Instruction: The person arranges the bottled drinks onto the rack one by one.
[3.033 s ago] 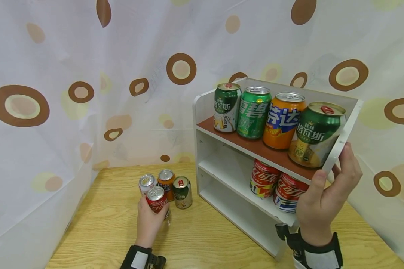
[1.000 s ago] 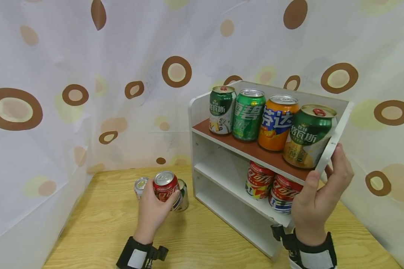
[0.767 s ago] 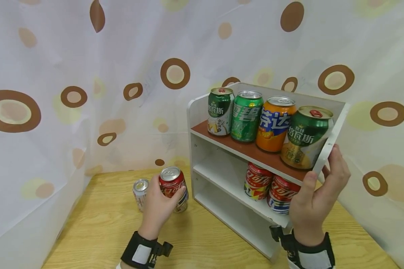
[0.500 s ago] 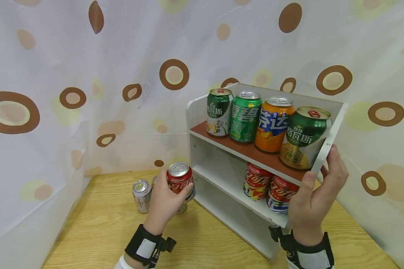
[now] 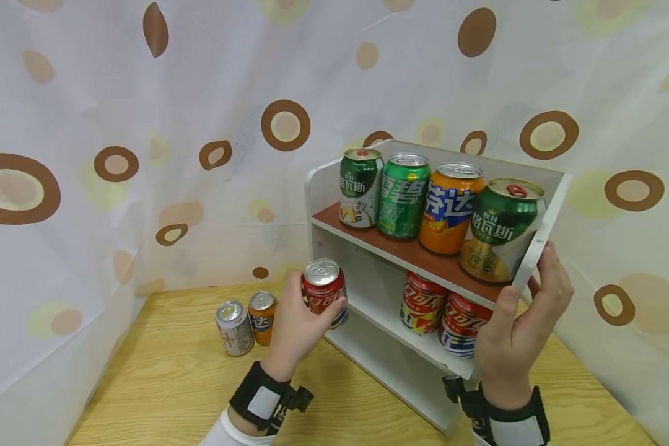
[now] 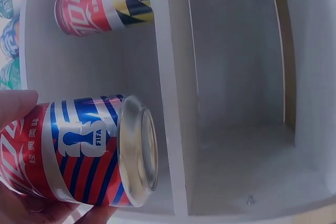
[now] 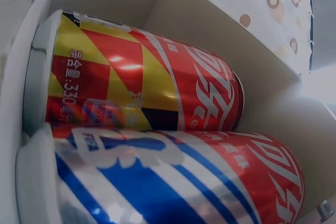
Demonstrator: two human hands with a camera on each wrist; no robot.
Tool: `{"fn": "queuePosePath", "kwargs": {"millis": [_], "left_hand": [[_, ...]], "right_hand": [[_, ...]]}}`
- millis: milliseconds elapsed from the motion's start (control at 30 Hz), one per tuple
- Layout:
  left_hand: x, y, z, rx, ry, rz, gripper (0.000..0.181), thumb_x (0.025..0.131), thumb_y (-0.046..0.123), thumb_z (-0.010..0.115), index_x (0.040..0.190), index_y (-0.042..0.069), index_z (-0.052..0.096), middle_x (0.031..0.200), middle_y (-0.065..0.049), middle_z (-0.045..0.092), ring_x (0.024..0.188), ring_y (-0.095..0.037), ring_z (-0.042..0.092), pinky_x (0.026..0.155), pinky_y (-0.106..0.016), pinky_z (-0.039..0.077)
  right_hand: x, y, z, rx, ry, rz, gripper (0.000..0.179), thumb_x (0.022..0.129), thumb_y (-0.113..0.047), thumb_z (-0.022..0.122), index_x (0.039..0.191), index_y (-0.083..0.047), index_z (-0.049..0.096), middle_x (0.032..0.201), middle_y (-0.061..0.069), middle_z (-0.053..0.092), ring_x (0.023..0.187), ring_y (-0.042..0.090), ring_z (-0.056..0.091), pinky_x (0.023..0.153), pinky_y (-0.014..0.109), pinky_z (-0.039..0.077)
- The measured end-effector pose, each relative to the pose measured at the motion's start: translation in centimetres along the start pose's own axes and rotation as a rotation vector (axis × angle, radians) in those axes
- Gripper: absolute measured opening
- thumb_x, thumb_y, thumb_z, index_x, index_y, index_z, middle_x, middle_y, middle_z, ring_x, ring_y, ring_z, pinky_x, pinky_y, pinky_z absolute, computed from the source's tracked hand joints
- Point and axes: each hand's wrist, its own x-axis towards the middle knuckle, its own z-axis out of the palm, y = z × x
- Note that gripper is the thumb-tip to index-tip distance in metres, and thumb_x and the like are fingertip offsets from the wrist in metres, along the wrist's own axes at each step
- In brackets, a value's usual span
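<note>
In the head view my left hand [image 5: 298, 328] grips a red cola can [image 5: 324, 296], lifted off the table, at the left front of the white shelf unit's middle tier [image 5: 376, 310]. The left wrist view shows this can [image 6: 84, 153] with its blue-and-red striped base near the board's edge; whether it touches the board I cannot tell. Two more red cola cans, one yellow-patterned [image 5: 422, 306] and one blue-striped [image 5: 463, 328], stand on that tier's right side; the right wrist view shows both close up. My right hand [image 5: 521, 331] holds the unit's right side panel [image 5: 537, 248].
Along the red-brown top tier stand a green-white can [image 5: 360, 186], a green can [image 5: 404, 197], an orange can [image 5: 451, 207] and a green-gold can [image 5: 502, 229]. A silvery can [image 5: 235, 328] and a smaller-looking orange can [image 5: 262, 319] stand on the wooden table [image 5: 161, 371].
My left hand has raised the red cola can from the group on the table and carried it right to the shelf front. The right hand keeps its hold on the side panel.
</note>
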Motion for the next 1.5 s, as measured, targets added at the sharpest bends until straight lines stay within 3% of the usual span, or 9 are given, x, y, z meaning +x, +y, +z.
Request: {"fn": "queuePosePath", "kwargs": {"millis": [500,900,1500], "left_hand": [[1.4,1.9,2.7,-0.051,-0.046,0.033,0.07,0.086,0.032,0.085,0.139,0.006,0.046,0.132,-0.014,0.061,0.121,-0.03,0.062,0.1,-0.05,0.055],[2.4,1.5,4.0,-0.012,-0.052,0.085,0.066,0.086,0.031,0.085,0.134,0.003,0.049,0.125,-0.014,0.06,0.117,-0.03,0.063,0.096,-0.047,0.057],[2.5,1.1,4.6,-0.006,-0.079,0.046,0.071,0.089,0.035,0.081,0.14,0.003,0.045,0.131,-0.016,0.057,0.121,-0.031,0.06,0.101,-0.049,0.055]], "right_hand": [[-0.1,0.2,-0.2,-0.017,-0.016,-0.006,0.055,0.107,-0.028,0.046,0.138,0.016,0.04,0.145,0.022,0.045,0.136,0.027,0.04,0.112,0.031,0.036],[-0.2,0.3,-0.3,-0.015,-0.03,-0.006,0.058,0.108,-0.032,0.046,0.139,0.016,0.039,0.146,0.022,0.044,0.136,0.027,0.04,0.112,0.03,0.035],[0.1,0.2,-0.1,-0.002,-0.007,-0.006,0.057,0.107,-0.03,0.046,0.138,0.017,0.04,0.144,0.021,0.046,0.134,0.026,0.04,0.111,0.03,0.037]]}}
